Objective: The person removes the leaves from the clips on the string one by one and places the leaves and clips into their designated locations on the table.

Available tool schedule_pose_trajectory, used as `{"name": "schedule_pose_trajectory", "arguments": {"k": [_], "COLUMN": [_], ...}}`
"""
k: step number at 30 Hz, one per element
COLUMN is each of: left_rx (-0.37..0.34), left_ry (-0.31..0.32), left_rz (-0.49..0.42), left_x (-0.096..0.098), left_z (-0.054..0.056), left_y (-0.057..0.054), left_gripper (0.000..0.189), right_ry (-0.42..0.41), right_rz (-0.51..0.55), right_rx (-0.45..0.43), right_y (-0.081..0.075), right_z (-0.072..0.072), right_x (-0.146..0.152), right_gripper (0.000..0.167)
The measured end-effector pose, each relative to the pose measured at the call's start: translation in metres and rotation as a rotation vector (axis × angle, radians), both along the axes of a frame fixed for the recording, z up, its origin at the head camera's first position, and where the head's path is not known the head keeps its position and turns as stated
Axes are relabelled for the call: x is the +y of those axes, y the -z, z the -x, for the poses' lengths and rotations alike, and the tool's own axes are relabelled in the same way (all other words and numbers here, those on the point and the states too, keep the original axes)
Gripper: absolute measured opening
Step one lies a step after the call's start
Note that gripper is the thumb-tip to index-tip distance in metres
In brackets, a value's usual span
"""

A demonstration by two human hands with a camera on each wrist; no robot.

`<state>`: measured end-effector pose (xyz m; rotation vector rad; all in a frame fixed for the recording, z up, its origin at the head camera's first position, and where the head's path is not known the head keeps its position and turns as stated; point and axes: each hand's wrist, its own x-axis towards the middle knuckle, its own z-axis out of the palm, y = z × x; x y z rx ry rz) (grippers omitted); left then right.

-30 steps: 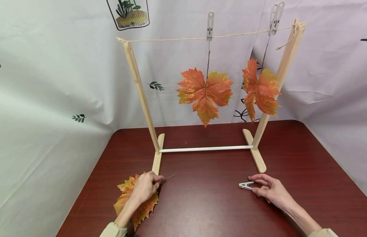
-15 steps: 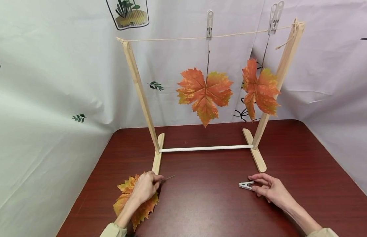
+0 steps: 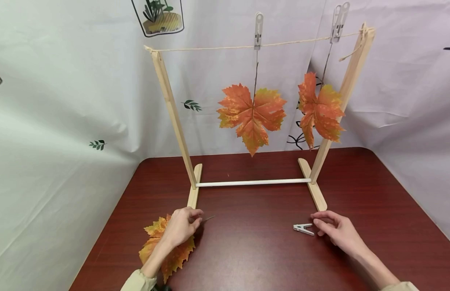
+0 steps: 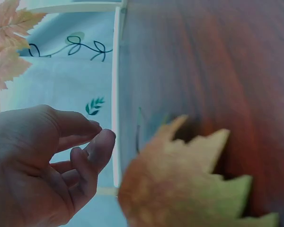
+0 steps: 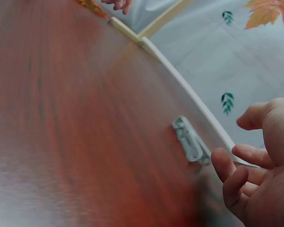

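Observation:
An orange-yellow maple leaf (image 3: 179,256) lies on the table at the left, its thin stem (image 3: 209,218) pointing right. Just over it is my left hand (image 3: 181,228), fingers loosely bent and holding nothing; the left wrist view has the leaf's stem (image 4: 137,137) apart from the fingertips. To the right, a grey-white clothespin (image 3: 303,228) rests on the tabletop. My right hand (image 3: 337,232) hovers right beside the clothespin's handles, thumb and fingers relaxed. In the right wrist view a gap separates the thumb from the fingers, with the clothespin (image 5: 190,140) just past the fingertips.
Behind both hands stands a wooden frame (image 3: 174,117) with a white crossbar (image 3: 252,182) low down. A string (image 3: 210,48) runs between its posts. Two clothespins (image 3: 258,31) on it each hold a hanging leaf (image 3: 252,117). A pale printed curtain (image 3: 65,81) surrounds the table (image 3: 254,250).
My right hand has let go of the clothespin and drawn slightly right. My left fingers have loosened from the leaf's stem. Clothespin and leaf stay about where they were.

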<state>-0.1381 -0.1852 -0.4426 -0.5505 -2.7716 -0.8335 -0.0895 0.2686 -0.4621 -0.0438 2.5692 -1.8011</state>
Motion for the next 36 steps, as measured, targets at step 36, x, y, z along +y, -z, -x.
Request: {"name": "schedule_pose_trajectory", "arguments": {"k": [36], "left_rx": [0.248], "left_ry": [0.143], "left_rz": [-0.491], "left_x": [0.080], "left_z": [0.053], "left_y": [-0.140], "left_gripper": [0.022], "right_ry": [-0.225], "right_rz": [-0.281], "right_rx": [0.520], "right_y": [-0.170], "right_z": [0.039], "right_x": [-0.028], "right_gripper": [0.025]}}
